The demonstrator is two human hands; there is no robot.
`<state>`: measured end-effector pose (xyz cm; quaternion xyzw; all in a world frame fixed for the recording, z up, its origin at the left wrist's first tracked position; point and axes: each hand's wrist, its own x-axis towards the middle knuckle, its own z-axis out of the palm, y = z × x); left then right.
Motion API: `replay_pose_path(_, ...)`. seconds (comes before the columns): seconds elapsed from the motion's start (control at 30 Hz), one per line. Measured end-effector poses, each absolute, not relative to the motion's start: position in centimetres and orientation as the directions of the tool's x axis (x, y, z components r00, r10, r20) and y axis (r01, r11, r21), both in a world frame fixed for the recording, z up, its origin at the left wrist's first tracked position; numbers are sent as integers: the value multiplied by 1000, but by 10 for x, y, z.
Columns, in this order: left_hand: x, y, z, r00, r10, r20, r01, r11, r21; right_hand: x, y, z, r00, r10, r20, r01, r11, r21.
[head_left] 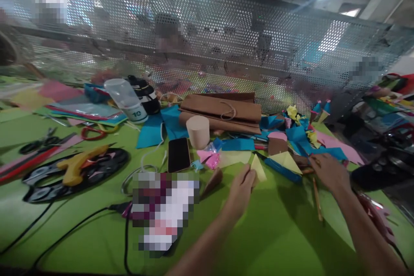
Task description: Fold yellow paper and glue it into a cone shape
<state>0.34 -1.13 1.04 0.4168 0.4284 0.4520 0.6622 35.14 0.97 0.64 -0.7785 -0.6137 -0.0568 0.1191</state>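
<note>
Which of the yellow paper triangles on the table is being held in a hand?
The small yellow triangle, pinched by the left hand. The larger yellow triangle lies free near the right hand.

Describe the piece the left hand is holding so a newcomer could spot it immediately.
Start at the brown leather roll at the back of the green table, then come straight toward the camera to the left hand. Pinched in its fingers is a small yellow paper triangle, smaller than the yellow sheet to its right.

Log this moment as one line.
left hand: pinching yellow paper triangle | right hand: on blue paper scraps | surface: green table
</note>
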Motion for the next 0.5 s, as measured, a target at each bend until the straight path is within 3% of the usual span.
replay_pose_path(0.13,2,-11,9,262,959,-112,-170,160,972,314,27,3,151,974,169,963,-106,-249)
replay_pose_path(0.33,-3,-11,13,260,959,-108,-72,131,989,305,39,2,220,953,208,861,-90,-500)
replay_pose_path(0.5,0,-8,12,246,964,-99,-173,144,974,304,20,18,179,950,255,676,69,-734)
